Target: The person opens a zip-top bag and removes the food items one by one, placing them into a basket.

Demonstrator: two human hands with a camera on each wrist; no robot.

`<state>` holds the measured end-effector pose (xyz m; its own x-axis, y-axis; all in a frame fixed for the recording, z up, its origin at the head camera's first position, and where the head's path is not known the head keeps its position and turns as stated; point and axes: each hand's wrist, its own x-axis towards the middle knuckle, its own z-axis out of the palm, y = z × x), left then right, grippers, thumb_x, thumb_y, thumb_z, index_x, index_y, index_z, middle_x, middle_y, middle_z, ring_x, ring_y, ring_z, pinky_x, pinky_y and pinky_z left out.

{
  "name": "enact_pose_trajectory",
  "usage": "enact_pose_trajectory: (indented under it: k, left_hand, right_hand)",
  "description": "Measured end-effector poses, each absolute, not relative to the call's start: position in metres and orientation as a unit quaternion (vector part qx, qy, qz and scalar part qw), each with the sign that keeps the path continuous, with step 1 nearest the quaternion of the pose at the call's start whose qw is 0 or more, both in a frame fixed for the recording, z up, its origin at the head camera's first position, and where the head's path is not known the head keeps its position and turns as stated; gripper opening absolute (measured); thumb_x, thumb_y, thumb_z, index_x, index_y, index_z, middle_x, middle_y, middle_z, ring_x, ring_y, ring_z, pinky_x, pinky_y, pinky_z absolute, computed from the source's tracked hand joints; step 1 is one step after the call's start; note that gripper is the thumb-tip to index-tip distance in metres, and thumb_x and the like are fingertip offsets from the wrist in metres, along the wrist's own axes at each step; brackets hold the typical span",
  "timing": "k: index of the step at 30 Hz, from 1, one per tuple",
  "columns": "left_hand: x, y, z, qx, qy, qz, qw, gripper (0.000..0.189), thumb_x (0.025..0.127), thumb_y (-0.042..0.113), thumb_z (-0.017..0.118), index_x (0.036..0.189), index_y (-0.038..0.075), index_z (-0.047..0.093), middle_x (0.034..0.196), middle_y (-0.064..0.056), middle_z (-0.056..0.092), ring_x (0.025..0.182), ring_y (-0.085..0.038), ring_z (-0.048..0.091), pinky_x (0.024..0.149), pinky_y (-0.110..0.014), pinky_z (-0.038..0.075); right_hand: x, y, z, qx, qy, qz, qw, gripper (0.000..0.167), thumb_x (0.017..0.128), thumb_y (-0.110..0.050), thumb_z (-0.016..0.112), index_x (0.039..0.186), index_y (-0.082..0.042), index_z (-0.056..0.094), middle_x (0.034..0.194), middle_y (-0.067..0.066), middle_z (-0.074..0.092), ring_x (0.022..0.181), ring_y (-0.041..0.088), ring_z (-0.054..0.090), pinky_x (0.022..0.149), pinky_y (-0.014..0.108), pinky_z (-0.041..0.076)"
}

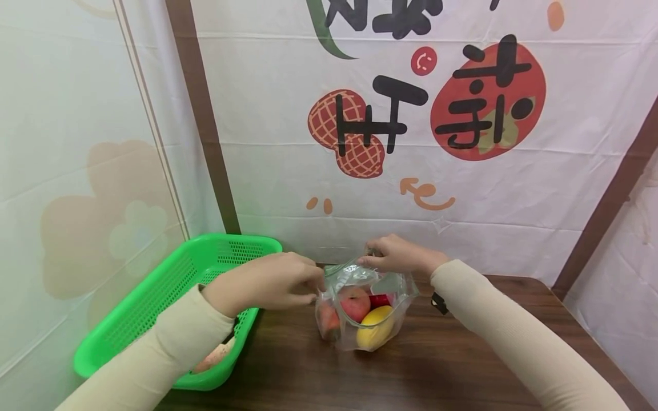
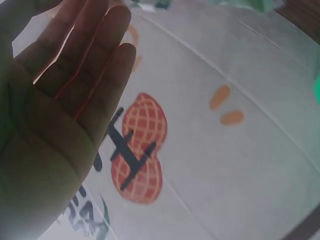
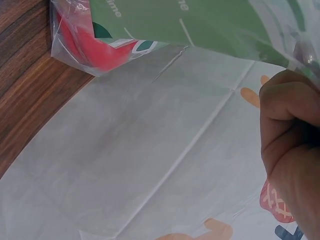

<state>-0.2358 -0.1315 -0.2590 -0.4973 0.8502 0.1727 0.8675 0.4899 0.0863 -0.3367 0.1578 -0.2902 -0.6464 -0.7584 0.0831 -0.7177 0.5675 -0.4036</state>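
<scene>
Gripping the rim of a clear plastic bag (image 1: pixel 354 275), the right hand (image 1: pixel 398 254) had its fingers clamped on the far edge. The left hand (image 1: pixel 277 279) reached to the bag's left side; its lower fingers were straight, but whether thumb and forefinger pinched the plastic could not be told. Below and between both sets of fingers, the open bag stood on the wooden surface (image 1: pixel 462 342), holding a reddish round fruit (image 1: pixel 355 302), a yellow fruit (image 1: pixel 374 328), an orange-red piece (image 1: pixel 329 319) and a bright red item (image 1: pixel 379 301). Left of the left fingers was a green basket (image 1: pixel 211 379), a pinkish item (image 1: pixel 216 357) in it partly hidden by the forearm. Beyond the fingers hung a white printed cloth (image 1: pixel 267 114).
</scene>
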Motion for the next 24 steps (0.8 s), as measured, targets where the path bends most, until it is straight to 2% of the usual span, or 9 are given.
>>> enact_pose_trajectory:
  k: [6, 9, 12, 18, 22, 24]
  left_hand:
    - [-0.249, -0.1, -0.264, -0.514, -0.853, -0.084, 0.045, 0.011, 0.091, 0.01, 0.067, 0.099, 0.014, 0.074, 0.089, 0.01, 0.066, 0.081, -0.01, 0.064, 0.073, -0.021, 0.051]
    - [-0.256, -0.085, -0.267, -0.528, -0.845, -0.077, 0.034, 0.012, 0.092, 0.011, 0.066, 0.099, 0.016, 0.074, 0.091, 0.01, 0.069, 0.083, -0.008, 0.064, 0.075, -0.02, 0.05]
    - [-0.26, -0.07, -0.27, -0.541, -0.838, -0.072, 0.024, 0.013, 0.092, 0.01, 0.065, 0.097, 0.016, 0.075, 0.089, 0.01, 0.068, 0.078, -0.006, 0.062, 0.071, -0.019, 0.049]
    - [-0.267, -0.041, -0.277, -0.534, -0.845, -0.03, 0.012, 0.008, 0.093, 0.013, 0.066, 0.093, 0.016, 0.074, 0.079, 0.013, 0.062, 0.069, -0.003, 0.054, 0.066, -0.017, 0.046]
    - [-0.268, -0.024, -0.282, -0.52, -0.854, 0.022, 0.029, 0.012, 0.093, 0.017, 0.067, 0.083, 0.018, 0.071, 0.063, 0.013, 0.049, 0.059, -0.002, 0.042, 0.061, -0.018, 0.038]
    - [-0.268, -0.016, -0.284, -0.518, -0.853, 0.043, 0.036, 0.012, 0.094, 0.02, 0.067, 0.085, 0.019, 0.073, 0.062, 0.014, 0.051, 0.057, -0.001, 0.041, 0.063, -0.018, 0.04]
  right_hand:
    - [-0.339, 0.157, -0.29, -0.411, 0.886, -0.208, 0.059, 0.027, 0.101, -0.036, 0.06, 0.087, -0.013, 0.06, 0.069, -0.003, 0.059, 0.063, 0.012, 0.062, 0.061, 0.029, 0.047]
    - [-0.339, 0.157, -0.29, -0.405, 0.887, -0.21, 0.064, 0.026, 0.101, -0.036, 0.061, 0.089, -0.013, 0.062, 0.071, -0.001, 0.061, 0.065, 0.014, 0.064, 0.062, 0.029, 0.048]
    - [-0.338, 0.158, -0.29, -0.396, 0.89, -0.213, 0.066, 0.025, 0.101, -0.035, 0.061, 0.089, -0.013, 0.063, 0.072, 0.002, 0.062, 0.065, 0.015, 0.065, 0.061, 0.029, 0.048]
    - [-0.337, 0.157, -0.288, -0.406, 0.888, -0.207, 0.059, 0.023, 0.103, -0.028, 0.058, 0.083, -0.016, 0.06, 0.068, 0.003, 0.058, 0.057, 0.009, 0.053, 0.059, 0.028, 0.044]
    - [-0.337, 0.156, -0.286, -0.418, 0.884, -0.199, 0.056, 0.02, 0.104, -0.024, 0.056, 0.087, -0.017, 0.061, 0.066, -0.004, 0.053, 0.055, 0.008, 0.046, 0.059, 0.027, 0.042]
    - [-0.336, 0.156, -0.286, -0.422, 0.884, -0.195, 0.055, 0.018, 0.104, -0.024, 0.056, 0.089, -0.016, 0.062, 0.066, -0.006, 0.052, 0.055, 0.007, 0.045, 0.059, 0.027, 0.042]
